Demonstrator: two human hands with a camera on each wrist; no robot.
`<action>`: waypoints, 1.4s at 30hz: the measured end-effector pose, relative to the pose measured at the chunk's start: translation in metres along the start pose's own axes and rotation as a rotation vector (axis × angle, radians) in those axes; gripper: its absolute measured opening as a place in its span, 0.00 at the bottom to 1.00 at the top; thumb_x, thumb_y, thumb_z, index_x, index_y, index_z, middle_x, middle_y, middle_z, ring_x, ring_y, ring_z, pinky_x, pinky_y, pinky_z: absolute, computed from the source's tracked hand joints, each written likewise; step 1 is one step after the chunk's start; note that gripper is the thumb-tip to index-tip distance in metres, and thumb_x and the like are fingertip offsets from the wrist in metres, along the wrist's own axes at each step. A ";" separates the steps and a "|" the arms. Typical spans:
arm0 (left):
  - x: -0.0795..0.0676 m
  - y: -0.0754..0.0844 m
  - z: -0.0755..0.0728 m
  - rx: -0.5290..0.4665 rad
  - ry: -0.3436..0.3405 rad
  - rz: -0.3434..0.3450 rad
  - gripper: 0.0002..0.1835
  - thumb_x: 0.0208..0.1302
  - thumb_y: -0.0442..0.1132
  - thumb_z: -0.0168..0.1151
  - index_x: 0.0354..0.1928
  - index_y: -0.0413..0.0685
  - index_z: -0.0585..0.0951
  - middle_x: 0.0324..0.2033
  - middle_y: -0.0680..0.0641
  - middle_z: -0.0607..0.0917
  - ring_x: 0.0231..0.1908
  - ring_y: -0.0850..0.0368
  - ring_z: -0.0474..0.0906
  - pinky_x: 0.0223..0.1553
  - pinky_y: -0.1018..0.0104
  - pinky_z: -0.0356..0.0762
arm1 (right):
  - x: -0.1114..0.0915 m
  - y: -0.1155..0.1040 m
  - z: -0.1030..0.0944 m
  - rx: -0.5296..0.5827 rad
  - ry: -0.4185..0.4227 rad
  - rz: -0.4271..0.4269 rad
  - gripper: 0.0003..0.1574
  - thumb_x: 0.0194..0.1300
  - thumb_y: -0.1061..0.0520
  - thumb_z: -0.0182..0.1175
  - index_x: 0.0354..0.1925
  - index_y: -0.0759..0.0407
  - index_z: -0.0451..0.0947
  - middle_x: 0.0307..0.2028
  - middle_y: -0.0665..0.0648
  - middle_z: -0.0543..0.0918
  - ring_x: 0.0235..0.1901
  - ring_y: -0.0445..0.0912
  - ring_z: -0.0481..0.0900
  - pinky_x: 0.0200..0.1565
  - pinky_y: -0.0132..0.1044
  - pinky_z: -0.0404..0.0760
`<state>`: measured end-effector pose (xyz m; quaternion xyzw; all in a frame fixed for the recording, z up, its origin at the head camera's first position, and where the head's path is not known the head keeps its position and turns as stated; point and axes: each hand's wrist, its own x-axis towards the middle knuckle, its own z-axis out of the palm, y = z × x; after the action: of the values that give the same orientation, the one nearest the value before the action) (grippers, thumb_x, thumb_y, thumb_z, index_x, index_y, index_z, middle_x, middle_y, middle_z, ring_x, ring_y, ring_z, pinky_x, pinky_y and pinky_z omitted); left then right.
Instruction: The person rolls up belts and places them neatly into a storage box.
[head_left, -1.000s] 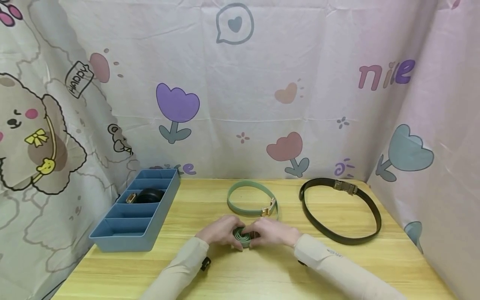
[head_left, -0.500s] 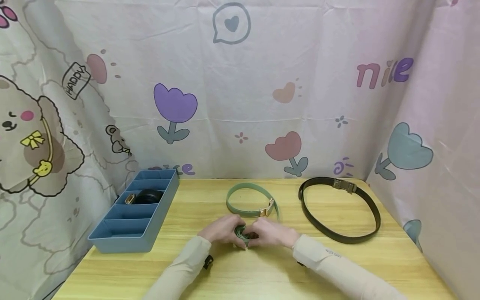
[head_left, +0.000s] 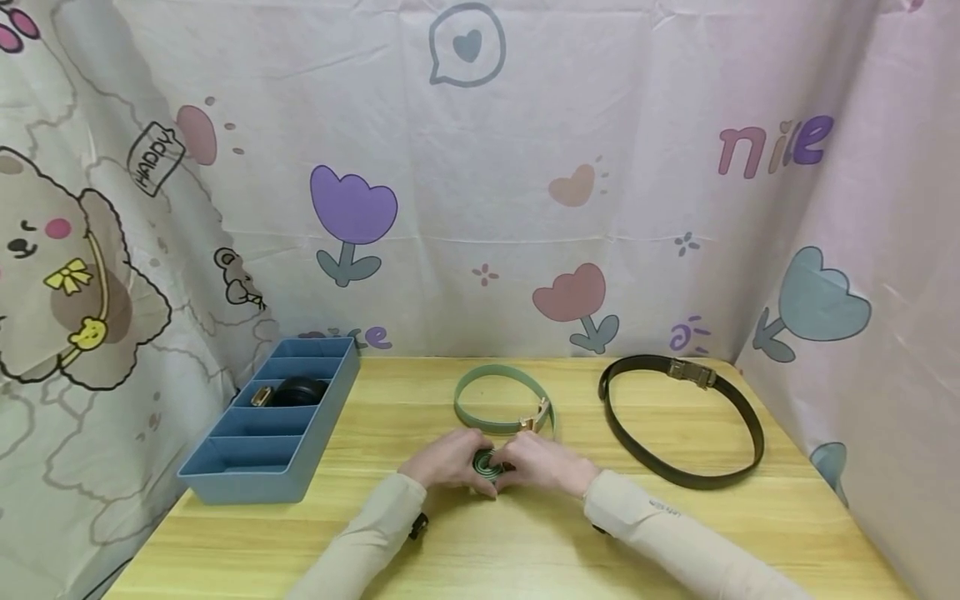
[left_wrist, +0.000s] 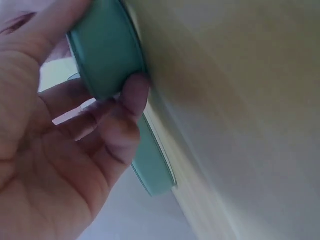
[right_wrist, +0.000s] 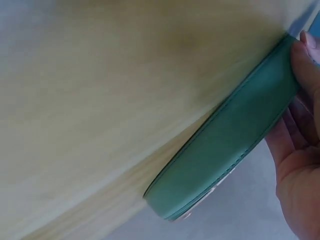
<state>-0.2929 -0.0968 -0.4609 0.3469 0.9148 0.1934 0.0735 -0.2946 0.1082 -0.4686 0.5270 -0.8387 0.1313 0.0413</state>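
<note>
One light-green leather-look spiral coil (head_left: 487, 465), at or just above the pale wood-grain tabletop (head_left: 540, 542); contact unclear. Left hand (head_left: 447, 460) pinches its left side between curled fingers and thumb; right hand (head_left: 546, 463) grips the opposite side. Coil lies just in front of the green looped belt (head_left: 474, 422) with gold-toned buckle. Judgement: tightening calls for level turns, even pressure from both sides and a pinned outer end, lest it spring loose. Legible: "HAPPY" and "nice" on the whitish printed cloth backdrop (head_left: 450, 217); faint lettering on the cream right sleeve (head_left: 675, 533), unreadable.
</note>
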 end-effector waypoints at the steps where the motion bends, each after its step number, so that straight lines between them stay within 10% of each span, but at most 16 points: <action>1: 0.000 0.000 0.000 0.010 0.000 -0.004 0.19 0.42 0.54 0.79 0.33 0.58 0.82 0.25 0.62 0.78 0.26 0.68 0.69 0.28 0.74 0.68 | -0.001 0.000 0.000 0.004 -0.003 0.005 0.10 0.61 0.47 0.66 0.39 0.48 0.83 0.31 0.42 0.84 0.26 0.28 0.70 0.30 0.17 0.68; 9: -0.002 0.001 -0.003 0.025 -0.030 -0.019 0.28 0.43 0.48 0.80 0.50 0.58 0.83 0.44 0.61 0.83 0.41 0.67 0.75 0.48 0.69 0.74 | -0.008 0.007 -0.008 0.023 -0.056 0.056 0.21 0.61 0.50 0.68 0.54 0.48 0.82 0.46 0.42 0.86 0.40 0.32 0.81 0.46 0.25 0.77; 19: -0.002 0.012 -0.002 0.048 0.023 -0.095 0.18 0.43 0.51 0.80 0.31 0.55 0.80 0.22 0.60 0.75 0.24 0.66 0.67 0.27 0.71 0.66 | -0.002 -0.001 -0.001 -0.045 0.024 -0.013 0.05 0.63 0.50 0.66 0.34 0.48 0.82 0.28 0.42 0.83 0.24 0.29 0.68 0.29 0.18 0.66; 27: 0.002 0.006 -0.002 0.097 -0.009 -0.012 0.18 0.43 0.51 0.80 0.36 0.59 0.83 0.28 0.63 0.80 0.28 0.69 0.70 0.33 0.73 0.70 | -0.005 0.002 -0.005 0.010 -0.023 0.018 0.21 0.61 0.49 0.68 0.52 0.51 0.82 0.41 0.45 0.86 0.33 0.34 0.78 0.37 0.21 0.74; 34: 0.001 0.005 -0.002 0.059 -0.011 -0.044 0.18 0.41 0.52 0.81 0.30 0.58 0.80 0.22 0.62 0.75 0.24 0.68 0.67 0.27 0.72 0.67 | -0.002 -0.001 -0.003 -0.020 -0.014 0.023 0.05 0.62 0.51 0.67 0.38 0.46 0.84 0.30 0.40 0.84 0.25 0.28 0.69 0.31 0.19 0.69; 42: 0.001 0.007 -0.002 0.076 -0.005 -0.037 0.18 0.40 0.53 0.81 0.29 0.58 0.80 0.22 0.61 0.77 0.23 0.68 0.67 0.26 0.72 0.66 | -0.004 -0.002 -0.003 -0.055 -0.034 0.036 0.12 0.62 0.47 0.66 0.44 0.46 0.83 0.32 0.42 0.83 0.27 0.30 0.70 0.31 0.21 0.67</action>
<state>-0.2903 -0.0918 -0.4561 0.3330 0.9276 0.1560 0.0661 -0.2916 0.1113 -0.4666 0.5127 -0.8518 0.0997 0.0391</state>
